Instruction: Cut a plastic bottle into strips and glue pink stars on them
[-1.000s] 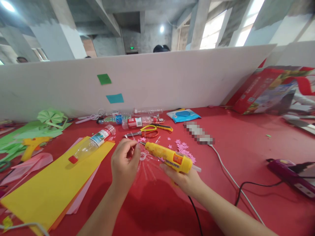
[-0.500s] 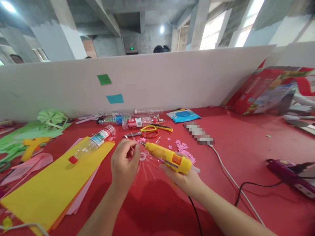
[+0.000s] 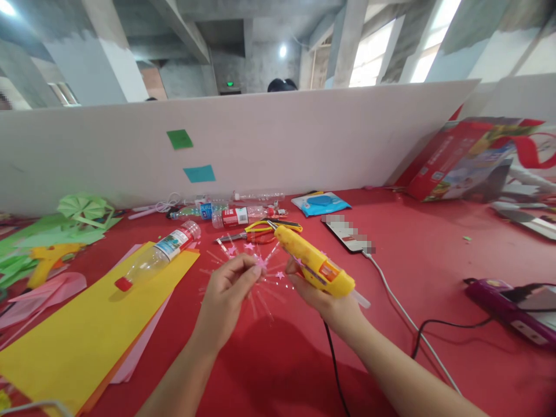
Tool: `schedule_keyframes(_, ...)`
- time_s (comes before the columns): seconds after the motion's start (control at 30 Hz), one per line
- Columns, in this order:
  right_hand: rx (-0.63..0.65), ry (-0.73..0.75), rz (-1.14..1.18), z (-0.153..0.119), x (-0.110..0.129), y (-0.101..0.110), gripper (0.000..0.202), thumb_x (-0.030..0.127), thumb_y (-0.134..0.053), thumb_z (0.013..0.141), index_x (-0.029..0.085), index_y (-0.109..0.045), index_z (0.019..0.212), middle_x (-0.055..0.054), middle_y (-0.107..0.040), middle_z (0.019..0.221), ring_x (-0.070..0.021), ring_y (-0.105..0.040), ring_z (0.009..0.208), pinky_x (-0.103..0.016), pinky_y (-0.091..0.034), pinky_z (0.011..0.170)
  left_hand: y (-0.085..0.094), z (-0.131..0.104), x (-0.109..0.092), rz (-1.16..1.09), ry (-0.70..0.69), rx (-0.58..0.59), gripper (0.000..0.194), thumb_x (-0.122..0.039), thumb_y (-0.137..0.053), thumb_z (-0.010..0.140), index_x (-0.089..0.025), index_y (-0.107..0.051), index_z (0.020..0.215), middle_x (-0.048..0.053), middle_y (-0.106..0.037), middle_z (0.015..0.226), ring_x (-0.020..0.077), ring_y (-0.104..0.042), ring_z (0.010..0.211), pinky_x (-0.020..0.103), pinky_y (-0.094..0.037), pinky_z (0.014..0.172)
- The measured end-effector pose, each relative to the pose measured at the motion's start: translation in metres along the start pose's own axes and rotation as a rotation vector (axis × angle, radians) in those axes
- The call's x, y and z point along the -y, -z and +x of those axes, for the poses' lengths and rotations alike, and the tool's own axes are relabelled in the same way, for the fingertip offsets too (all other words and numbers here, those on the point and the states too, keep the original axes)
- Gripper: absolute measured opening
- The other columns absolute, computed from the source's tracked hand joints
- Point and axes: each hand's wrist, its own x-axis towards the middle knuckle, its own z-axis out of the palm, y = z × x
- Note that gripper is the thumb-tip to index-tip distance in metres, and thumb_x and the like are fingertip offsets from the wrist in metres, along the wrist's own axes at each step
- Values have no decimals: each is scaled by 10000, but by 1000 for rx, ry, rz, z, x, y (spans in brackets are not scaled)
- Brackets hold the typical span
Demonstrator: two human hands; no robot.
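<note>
Between the thumb and fingertips of my left hand [image 3: 230, 289] is a small pink star [image 3: 261, 263]. My right hand [image 3: 319, 292] is wrapped round a yellow glue gun [image 3: 313, 262], its nozzle pointing up and left, apart from the star. Under and beyond my left hand, a clear plastic piece with many thin strips [image 3: 264, 301] spreads out on the red table. A few pink stars lie on its strips, one of them near the tip [image 3: 280, 275]. Scissors with red handles [image 3: 260, 236] and a yellow-handled tool [image 3: 289, 225] lie just behind.
A clear bottle [image 3: 152, 260] rests on yellow paper [image 3: 73, 330] at left, near another glue gun [image 3: 47, 258]. More bottles [image 3: 237, 217] lie behind. A blue packet [image 3: 321, 204], a phone [image 3: 347, 234] with a white cable and a purple power strip [image 3: 508, 307] are rightward.
The glue gun in my right hand has moved away from my left fingertips, its nozzle now higher and further right. My left hand has shifted right and lower with the star, over the clear strips.
</note>
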Motion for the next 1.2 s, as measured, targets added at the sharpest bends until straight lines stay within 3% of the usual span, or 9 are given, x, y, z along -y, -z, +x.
schedule_keyframes(0.1, 23, 142, -32, 0, 1, 0, 47, 238, -541, 735, 218, -584, 741, -11, -597, 740, -164, -588, 694, -275, -477, 646, -6, -2, 1, -204, 256, 140, 137, -312, -594, 721, -177, -607, 709, -14, -535, 591, 62, -372, 454, 199, -293, 433)
schedule_keyframes(0.2, 46, 263, -72, -1, 3, -1, 45, 195, -547, 763, 221, -577, 742, -9, -604, 756, -149, -594, 696, -263, -478, 657, -9, -3, 1, -312, 393, 209, 121, -290, -622, 686, -172, -605, 667, -26, -501, 548, 53, -335, 441, 198, -249, 431)
schedule_keyframes(0.5, 91, 448, -106, 0, 8, 2, 93, 118, -557, 762, 195, -560, 710, -25, -584, 701, -133, -588, 634, -230, -481, 586, -8, -4, -4, -388, 498, 279, 176, -305, -625, 682, -151, -556, 631, -42, -457, 507, 40, -292, 423, 196, -201, 431)
schedule_keyframes(0.6, 35, 405, -82, 1, 4, 3, 99, 131, -551, 765, 206, -542, 702, -18, -586, 707, -140, -578, 651, -246, -478, 606, -2, -2, -6, -199, 362, 191, 220, -381, -590, 750, -163, -590, 721, -29, -495, 577, 54, -346, 456, 192, -249, 437)
schedule_keyframes(0.73, -96, 145, -8, 7, -2, 2, 140, 223, -555, 770, 216, -489, 647, 13, -504, 614, -125, -495, 538, -250, -433, 516, 12, 6, -2, 352, -199, -165, 133, -318, -545, 803, -198, -602, 807, 15, -546, 787, 130, -515, 707, 260, -426, 652)
schedule_keyframes(0.8, -79, 58, 43, 12, -1, 0, 128, 253, -551, 776, 219, -489, 669, 20, -485, 602, -118, -468, 505, -241, -410, 474, 14, 12, 4, 651, -446, -256, 109, -268, -563, 785, -194, -624, 835, 64, -540, 950, 197, -528, 915, 359, -425, 832)
schedule_keyframes(0.83, -60, 38, 69, 15, 1, -1, 108, 265, -555, 776, 220, -495, 698, 19, -494, 622, -116, -471, 507, -237, -408, 468, 13, 14, 8, 767, -502, -274, 119, -255, -562, 784, -192, -630, 859, 91, -526, 1044, 235, -503, 1016, 413, -395, 902)
schedule_keyframes(0.97, 11, -17, 168, 27, 8, -10, 100, 277, -591, 752, 214, -515, 767, 5, -529, 757, -111, -500, 581, -225, -431, 519, 4, 17, 24, 1031, -543, -308, 188, -312, -589, 774, -163, -628, 881, 158, -458, 1228, 323, -420, 1159, 499, -336, 967)
schedule_keyframes(1.2, 60, -70, 204, 33, -9, -25, 107, 294, -586, 780, 202, -532, 763, -20, -551, 798, -156, -537, 707, -272, -454, 652, -5, 21, 33, 1040, -501, -300, 96, -223, -579, 775, -167, -633, 831, 148, -502, 1198, 309, -449, 1134, 494, -357, 956)
